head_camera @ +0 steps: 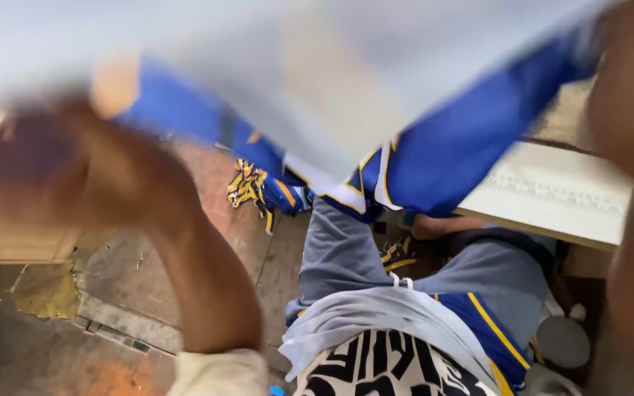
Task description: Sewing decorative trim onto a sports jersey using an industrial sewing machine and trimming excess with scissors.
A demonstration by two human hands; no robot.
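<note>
Head view, single frame, strongly motion-blurred: a large garment [434,158] of royal blue cloth with white and yellow trim and a pale grey-white upper panel, held up across the top of the picture, its lower edge hanging above the person's lap. Left hand [31,165]: raised at the left, blurred, at the garment's left edge; whether the fingers are clenched on the cloth cannot be told. Right hand [629,88]: raised at the upper right corner, at the garment's right edge; grip likewise cannot be told. Below: the person's grey trousers [343,253], seated; more blue and yellow cloth [489,326] on the lap; a black-and-white patterned shirt [383,367] at the bottom edge. A heap of yellow and blue trim strips [247,187] lies on the worn concrete floor [122,275]. At right, a pale work table [552,194], partly covered by the garment
</note>
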